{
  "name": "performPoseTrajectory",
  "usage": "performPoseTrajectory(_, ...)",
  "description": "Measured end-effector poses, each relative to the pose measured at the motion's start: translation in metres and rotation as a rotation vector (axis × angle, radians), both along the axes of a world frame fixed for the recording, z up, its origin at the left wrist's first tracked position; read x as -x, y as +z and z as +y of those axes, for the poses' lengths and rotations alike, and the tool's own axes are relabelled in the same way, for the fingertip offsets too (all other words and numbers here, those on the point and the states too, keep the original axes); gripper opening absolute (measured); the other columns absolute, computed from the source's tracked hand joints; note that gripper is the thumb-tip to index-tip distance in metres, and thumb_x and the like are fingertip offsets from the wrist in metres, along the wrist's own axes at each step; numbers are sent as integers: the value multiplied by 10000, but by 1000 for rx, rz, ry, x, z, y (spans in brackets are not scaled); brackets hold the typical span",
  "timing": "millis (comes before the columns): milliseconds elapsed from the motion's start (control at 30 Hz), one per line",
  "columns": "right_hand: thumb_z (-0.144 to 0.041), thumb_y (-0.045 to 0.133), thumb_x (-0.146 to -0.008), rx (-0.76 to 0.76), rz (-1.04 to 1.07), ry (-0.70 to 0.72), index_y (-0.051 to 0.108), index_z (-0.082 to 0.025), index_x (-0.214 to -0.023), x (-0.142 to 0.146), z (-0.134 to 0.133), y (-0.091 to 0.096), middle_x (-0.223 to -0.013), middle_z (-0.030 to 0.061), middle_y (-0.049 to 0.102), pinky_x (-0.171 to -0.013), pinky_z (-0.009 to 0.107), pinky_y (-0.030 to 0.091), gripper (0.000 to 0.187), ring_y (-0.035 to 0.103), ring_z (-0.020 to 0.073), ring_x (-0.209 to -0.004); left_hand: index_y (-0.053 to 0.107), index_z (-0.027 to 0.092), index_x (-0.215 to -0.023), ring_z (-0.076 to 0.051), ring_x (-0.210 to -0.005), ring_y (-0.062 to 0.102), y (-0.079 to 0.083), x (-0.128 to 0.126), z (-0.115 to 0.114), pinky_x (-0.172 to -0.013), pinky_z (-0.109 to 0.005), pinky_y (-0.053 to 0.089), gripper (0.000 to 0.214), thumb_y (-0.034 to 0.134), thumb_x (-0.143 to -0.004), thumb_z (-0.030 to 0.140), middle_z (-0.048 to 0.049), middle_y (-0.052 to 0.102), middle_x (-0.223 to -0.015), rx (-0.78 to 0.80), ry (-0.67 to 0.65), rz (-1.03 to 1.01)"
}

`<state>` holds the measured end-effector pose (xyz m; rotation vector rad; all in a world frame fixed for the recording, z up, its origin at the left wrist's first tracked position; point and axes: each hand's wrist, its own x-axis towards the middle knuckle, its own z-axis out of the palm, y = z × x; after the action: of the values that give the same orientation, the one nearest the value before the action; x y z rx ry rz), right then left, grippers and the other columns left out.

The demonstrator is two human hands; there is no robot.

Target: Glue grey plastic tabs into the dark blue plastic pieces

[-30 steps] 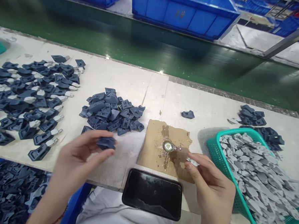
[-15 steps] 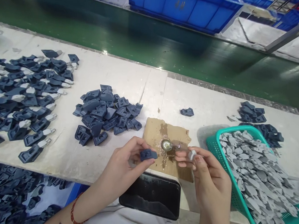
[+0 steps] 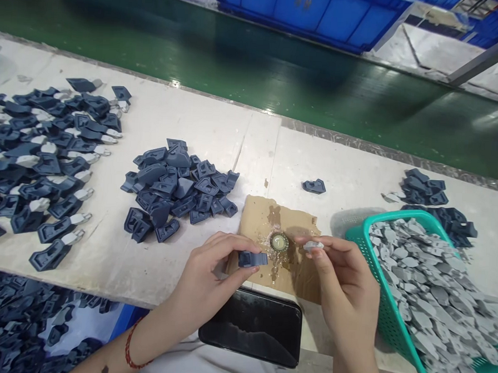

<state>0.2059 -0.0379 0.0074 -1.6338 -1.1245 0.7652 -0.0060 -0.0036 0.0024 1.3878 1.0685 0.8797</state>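
Between thumb and fingers, my left hand (image 3: 215, 268) grips a dark blue plastic part (image 3: 252, 259). My right hand (image 3: 344, 280) pinches a small light grey plastic piece (image 3: 313, 245) in its fingertips. The two parts are apart, with a gap between them. Behind them, a small round container (image 3: 279, 242) with pale contents sits on a stained piece of brown cardboard (image 3: 256, 214). Wet-looking spots surround the container. Below my hands lies a black smartphone (image 3: 254, 326) at the table edge.
A green basket (image 3: 357, 234) of grey pieces stands at right. Loose blue parts form a pile (image 3: 178, 183) left of centre; joined blue-and-grey parts (image 3: 46, 153) cover the far left. One blue part (image 3: 314, 186) lies alone. A green belt (image 3: 239, 63) runs behind the table.
My right hand has turned the grey piece and shifted it slightly left and up, with its fingers now more closed. My left hand has moved the blue part slightly right.
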Motion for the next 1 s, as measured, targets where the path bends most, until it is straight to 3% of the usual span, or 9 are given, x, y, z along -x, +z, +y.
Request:
performPoseTrajectory(133,-296,681,-967,-41,-234,83,730,-250,-979,1,5,-2,-1032,47,740,-883,339,530,68,682,224,-1028,730,243,-1009,-156,-883,697,0,-1,-1,-747,-241,539,99,719,-916,212,-24,778,-1077,107,17,-27)
performPoseTrajectory(267,-237,655,-978,-72,-381,164,716,-256,-1026,2,5,-3,-1025,38,747,-842,327,537,80,694,211,-977,673,228,-997,-176,-985,718,-1,-3,-2,-843,-254,570,73,690,-928,209,-37,770,-1094,198,16,-92)
performPoseTrajectory(333,-214,643,-980,-111,-447,198,706,-250,-1043,3,4,-4,-1033,48,745,-853,340,547,96,698,219,-975,653,225,-998,-185,-1027,716,-1,-3,-2,-878,-265,571,64,679,-939,216,-45,766,-1104,214,13,-107)
performPoseTrajectory(500,-164,621,-985,-195,-576,306,691,-242,-1075,4,6,-5,-1043,54,736,-891,346,554,138,702,211,-979,702,237,-1037,-172,-941,694,1,-2,-2,-765,-244,549,102,697,-936,233,-39,758,-1090,168,-5,-38)
performPoseTrajectory(600,-151,625,-983,-210,-601,285,685,-243,-1080,4,6,-4,-1034,55,735,-890,349,554,147,700,211,-977,740,239,-1072,-183,-1001,690,2,-2,-1,-835,-255,545,151,695,-930,211,-41,756,-1098,116,13,-26)
performPoseTrajectory(767,-154,632,-980,-222,-601,297,685,-237,-1061,4,5,-4,-1021,56,738,-885,342,557,127,704,207,-971,748,231,-1064,-181,-983,698,1,-3,-1,-823,-250,554,145,679,-937,219,-40,761,-1078,188,4,-81)
performPoseTrajectory(1000,-199,663,-966,-157,-479,239,722,-241,-1016,5,4,-5,-1003,53,756,-865,349,566,89,708,214,-965,661,234,-1095,-194,-1124,693,0,-2,-4,-909,-271,558,126,601,-988,203,-57,739,-1187,204,-44,-133)
